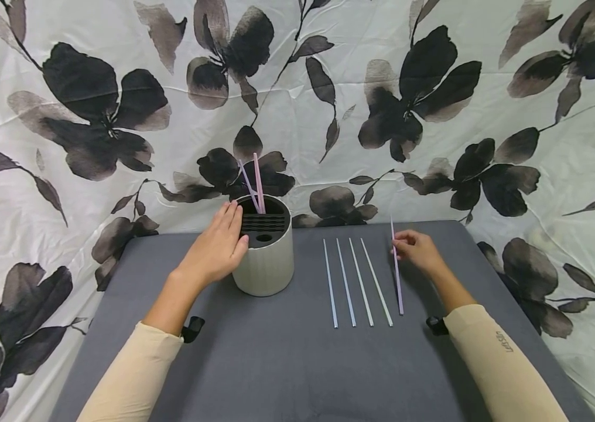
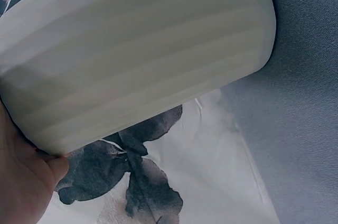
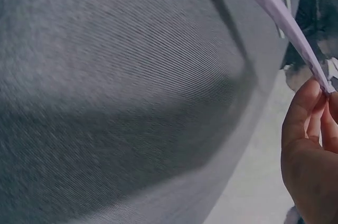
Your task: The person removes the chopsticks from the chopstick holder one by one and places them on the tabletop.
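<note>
Right hand: fingers pinched on a lilac straw near its far end. The straw's near end lies on the grey table; whether the far end is lifted clear of the surface cannot be told. The right wrist view confirms the pinch at the fingertips.

Left hand: fingers straight, palm laid against the side and rim of the ribbed off-white holder, steadying it. The holder stands upright on the table, left of centre.

Status, as judged from the layout:
- Loaded: two straws, one lilac and one pink, stand in the slots of the holder's dark insert.
- In hand: one lilac straw.
- Remaining: four pale straws lie side by side on the table between the holder and the right hand, apart from one another.

The work therefore appears under halfway complete. A floral cloth backs the table.
</note>
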A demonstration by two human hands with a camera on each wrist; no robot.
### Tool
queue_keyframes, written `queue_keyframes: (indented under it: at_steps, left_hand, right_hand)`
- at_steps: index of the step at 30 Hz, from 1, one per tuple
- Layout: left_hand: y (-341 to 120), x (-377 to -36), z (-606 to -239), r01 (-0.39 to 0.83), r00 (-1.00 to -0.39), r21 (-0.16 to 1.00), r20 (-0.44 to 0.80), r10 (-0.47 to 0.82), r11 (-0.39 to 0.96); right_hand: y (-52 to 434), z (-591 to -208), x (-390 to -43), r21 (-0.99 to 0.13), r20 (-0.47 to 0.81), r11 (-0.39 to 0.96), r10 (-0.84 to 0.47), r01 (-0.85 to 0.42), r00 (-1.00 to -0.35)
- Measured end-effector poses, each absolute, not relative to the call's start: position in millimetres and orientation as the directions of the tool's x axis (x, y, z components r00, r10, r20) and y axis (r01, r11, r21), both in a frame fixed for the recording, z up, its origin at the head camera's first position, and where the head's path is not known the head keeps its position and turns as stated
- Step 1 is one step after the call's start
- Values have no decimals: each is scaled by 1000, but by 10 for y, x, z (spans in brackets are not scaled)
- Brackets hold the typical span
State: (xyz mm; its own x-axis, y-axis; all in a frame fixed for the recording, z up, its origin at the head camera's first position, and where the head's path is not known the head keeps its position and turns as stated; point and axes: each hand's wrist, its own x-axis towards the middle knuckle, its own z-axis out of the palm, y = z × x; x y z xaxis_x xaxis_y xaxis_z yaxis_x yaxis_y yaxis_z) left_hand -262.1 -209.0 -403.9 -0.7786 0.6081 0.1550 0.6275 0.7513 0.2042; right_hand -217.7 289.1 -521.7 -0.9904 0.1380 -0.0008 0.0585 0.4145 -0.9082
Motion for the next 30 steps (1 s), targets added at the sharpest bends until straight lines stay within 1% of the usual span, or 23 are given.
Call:
queue_keyframes:
  at_steps: [5, 10, 13, 16, 20, 25, 30]
  left_hand:
    - [-2109, -2624, -4044, 626, -780, 205, 158, 606, 752]
    - [-2098, -2629, -4048, 632, -775, 205, 168, 610, 747]
    - [-2093, -2631, -4047, 633, -774, 207, 171, 609, 746]
    - [-2092, -2625, -4046, 629, -777, 207, 164, 607, 749]
    - [-2087, -2626, -4035, 630, -777, 203, 156, 610, 750]
    - [-2087, -2632, -4021, 627, -779, 203, 146, 609, 752]
    - [-2091, -2635, -4029, 627, -779, 196, 151, 608, 754]
  right_hand:
    - [2838, -5303, -2184, -893, -73, 430, 149, 131, -986]
    - [2812, -5404, -2183, -900, -162, 375, 191, 224, -968]
    - [2792, -5437, -2177, -900, -185, 359, 201, 248, -962]
    - [2774, -5445, -2171, -901, -185, 359, 193, 245, -964]
    - [2741, -5438, -2174, -881, -187, 398, 205, 256, -961]
    - [2686, -5431, -2214, -812, -212, 490, 257, 317, -943]
    - [2648, -5434, -2238, -758, -210, 562, 271, 332, -939]
